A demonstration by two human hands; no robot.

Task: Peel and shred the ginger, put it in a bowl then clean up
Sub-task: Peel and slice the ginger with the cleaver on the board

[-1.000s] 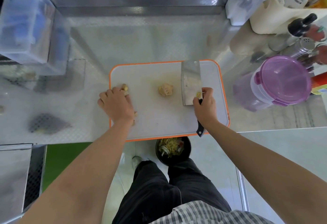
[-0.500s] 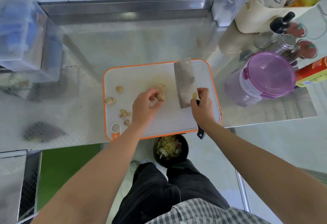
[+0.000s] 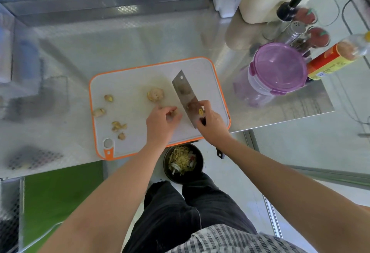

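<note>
My right hand (image 3: 212,124) grips the cleaver (image 3: 184,94), blade pointing away and leftward; my left hand (image 3: 160,122) pinches a ginger piece (image 3: 174,113).

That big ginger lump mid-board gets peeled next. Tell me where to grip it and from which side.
Pinch the ginger lump across its broad knobbly middle, coming from above on its near-left side. It lies flat and free on the cutting board, but the cleaver in the right hand sits close on its right, so that side is likely riskier.
</note>
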